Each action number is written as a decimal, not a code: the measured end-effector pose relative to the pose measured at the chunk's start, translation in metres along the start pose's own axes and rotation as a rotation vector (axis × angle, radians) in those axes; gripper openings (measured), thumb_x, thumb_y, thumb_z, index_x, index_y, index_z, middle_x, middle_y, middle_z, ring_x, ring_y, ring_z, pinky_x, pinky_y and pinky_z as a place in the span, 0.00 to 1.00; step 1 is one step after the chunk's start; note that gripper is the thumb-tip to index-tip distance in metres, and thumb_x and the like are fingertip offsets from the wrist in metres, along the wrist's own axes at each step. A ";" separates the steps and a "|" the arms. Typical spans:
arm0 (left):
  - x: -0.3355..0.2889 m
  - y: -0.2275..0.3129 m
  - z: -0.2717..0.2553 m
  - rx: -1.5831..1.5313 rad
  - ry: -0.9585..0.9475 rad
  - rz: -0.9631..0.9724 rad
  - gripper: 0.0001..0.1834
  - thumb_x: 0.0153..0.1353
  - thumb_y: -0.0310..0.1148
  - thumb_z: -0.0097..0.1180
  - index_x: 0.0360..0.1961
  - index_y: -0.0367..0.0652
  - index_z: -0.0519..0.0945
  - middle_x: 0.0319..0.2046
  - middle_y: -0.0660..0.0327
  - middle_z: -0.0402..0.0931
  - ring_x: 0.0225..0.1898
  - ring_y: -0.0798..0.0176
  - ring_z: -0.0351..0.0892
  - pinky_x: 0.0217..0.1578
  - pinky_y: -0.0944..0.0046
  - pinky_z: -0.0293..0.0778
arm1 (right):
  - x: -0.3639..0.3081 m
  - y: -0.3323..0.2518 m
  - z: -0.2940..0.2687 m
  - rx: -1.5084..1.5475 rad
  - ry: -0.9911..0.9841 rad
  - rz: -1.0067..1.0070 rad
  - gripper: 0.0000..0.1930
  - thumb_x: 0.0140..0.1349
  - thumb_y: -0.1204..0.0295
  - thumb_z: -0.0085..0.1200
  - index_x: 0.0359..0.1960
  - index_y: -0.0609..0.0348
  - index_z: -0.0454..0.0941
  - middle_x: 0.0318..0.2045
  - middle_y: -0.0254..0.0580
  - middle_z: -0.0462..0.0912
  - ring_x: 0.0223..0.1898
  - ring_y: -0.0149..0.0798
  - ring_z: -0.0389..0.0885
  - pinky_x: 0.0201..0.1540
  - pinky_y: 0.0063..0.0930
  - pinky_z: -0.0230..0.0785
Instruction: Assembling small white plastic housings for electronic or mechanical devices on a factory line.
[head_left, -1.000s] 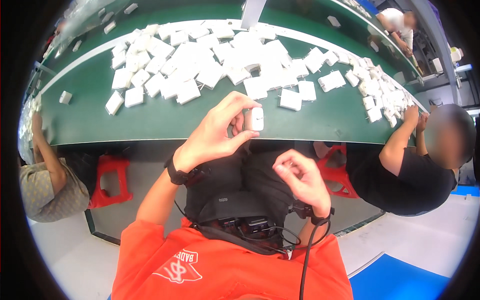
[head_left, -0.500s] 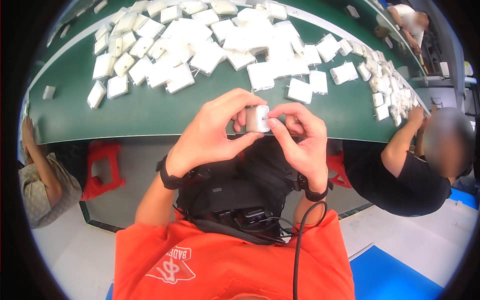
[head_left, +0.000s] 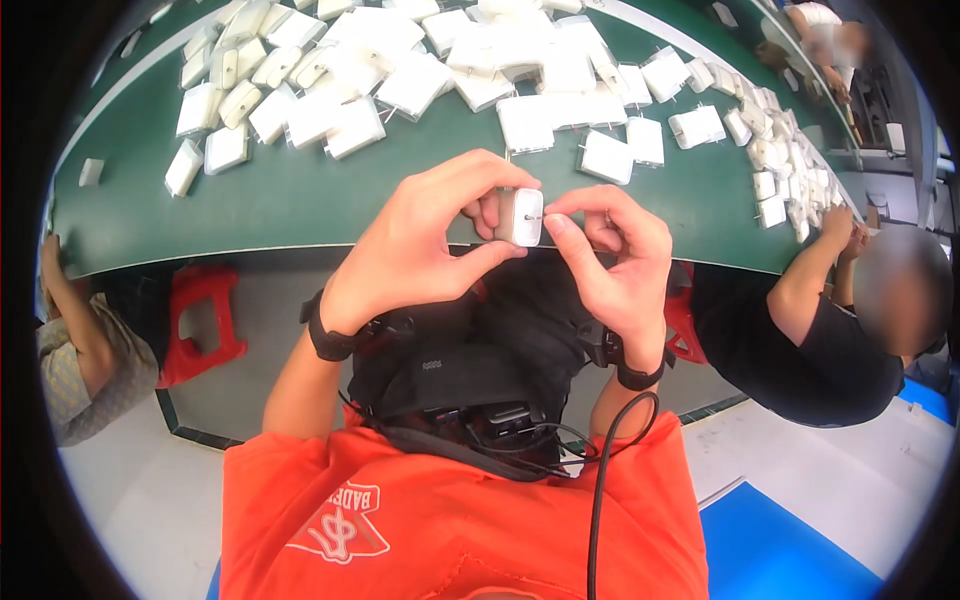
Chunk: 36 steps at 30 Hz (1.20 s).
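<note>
Between the thumb and fingers of my left hand (head_left: 425,235) is a small white power adapter (head_left: 526,218), held upright just above the table's front edge. Its narrow end face, with a short metal prong in the middle, is turned to the right. My right hand (head_left: 620,255) is closed in a pinch, thumb and index fingertips close together at the prong's outer end. Whether they grip the prong or anything else is too small to make out. The other fingers of my right hand are curled in.
Many similar white adapters (head_left: 400,80) are heaped across the green table (head_left: 330,205), with more piled at the right (head_left: 785,170). Co-workers sit on both sides, one in a black shirt (head_left: 800,350). Red stools (head_left: 205,320) stand under the table edge. A black cable (head_left: 597,500) hangs over my front.
My right fingertips have drawn slightly away from the adapter's end face. The adapter has turned so that this face and its prong show more fully. The whole view has shifted a little.
</note>
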<state>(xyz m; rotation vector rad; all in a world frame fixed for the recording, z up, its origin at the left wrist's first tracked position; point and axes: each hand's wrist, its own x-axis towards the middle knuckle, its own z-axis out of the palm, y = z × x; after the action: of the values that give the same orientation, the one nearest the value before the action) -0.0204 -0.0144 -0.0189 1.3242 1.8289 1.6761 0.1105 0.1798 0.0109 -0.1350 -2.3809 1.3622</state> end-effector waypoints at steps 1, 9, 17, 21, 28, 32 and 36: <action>0.000 0.000 0.000 0.000 0.000 -0.003 0.30 0.53 0.15 0.76 0.60 0.37 0.85 0.52 0.58 0.84 0.37 0.66 0.83 0.42 0.64 0.84 | 0.000 0.001 -0.001 -0.005 -0.003 -0.005 0.07 0.65 0.80 0.71 0.43 0.61 0.88 0.20 0.25 0.62 0.22 0.22 0.54 0.26 0.26 0.46; 0.000 0.000 -0.002 -0.013 -0.040 -0.037 0.29 0.53 0.16 0.77 0.59 0.36 0.84 0.53 0.57 0.84 0.42 0.65 0.87 0.49 0.62 0.86 | 0.014 0.002 0.006 -0.027 -0.017 -0.005 0.07 0.64 0.79 0.72 0.43 0.60 0.89 0.19 0.24 0.61 0.22 0.22 0.54 0.26 0.26 0.46; 0.002 0.000 0.003 0.065 0.052 -0.016 0.25 0.52 0.20 0.79 0.52 0.38 0.83 0.46 0.61 0.83 0.38 0.68 0.82 0.43 0.66 0.81 | -0.005 -0.002 -0.003 -0.033 0.031 -0.026 0.12 0.61 0.79 0.74 0.47 0.59 0.90 0.21 0.23 0.67 0.22 0.19 0.57 0.26 0.22 0.47; 0.002 -0.004 0.008 0.158 0.152 -0.056 0.19 0.54 0.22 0.80 0.41 0.40 0.80 0.37 0.65 0.78 0.30 0.71 0.72 0.31 0.69 0.72 | 0.000 0.001 0.011 -0.051 0.009 -0.095 0.12 0.61 0.81 0.73 0.47 0.60 0.90 0.22 0.26 0.75 0.20 0.20 0.57 0.25 0.22 0.47; 0.005 0.013 0.009 0.095 0.126 -0.084 0.16 0.57 0.22 0.74 0.44 0.39 0.79 0.35 0.64 0.74 0.27 0.66 0.71 0.29 0.62 0.71 | 0.007 0.002 0.017 -0.007 -0.031 -0.049 0.09 0.69 0.82 0.68 0.49 0.62 0.89 0.25 0.30 0.79 0.21 0.19 0.64 0.24 0.22 0.56; -0.003 0.003 -0.002 -0.026 -0.003 -0.104 0.21 0.58 0.20 0.75 0.53 0.37 0.83 0.33 0.65 0.75 0.23 0.71 0.74 0.26 0.67 0.71 | 0.010 0.002 0.016 0.015 -0.046 -0.060 0.10 0.70 0.84 0.66 0.50 0.62 0.88 0.24 0.30 0.79 0.21 0.20 0.63 0.24 0.20 0.56; 0.000 0.006 0.000 -0.055 0.019 -0.137 0.17 0.59 0.17 0.75 0.37 0.37 0.75 0.56 0.56 0.87 0.26 0.77 0.75 0.28 0.72 0.75 | 0.005 -0.004 0.008 -0.023 0.005 0.012 0.10 0.69 0.84 0.67 0.50 0.62 0.88 0.25 0.30 0.80 0.21 0.20 0.61 0.24 0.21 0.53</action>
<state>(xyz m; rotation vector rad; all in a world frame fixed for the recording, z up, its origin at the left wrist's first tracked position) -0.0180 -0.0152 -0.0132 1.1378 1.8263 1.6595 0.1037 0.1726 0.0119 -0.1588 -2.3959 1.3386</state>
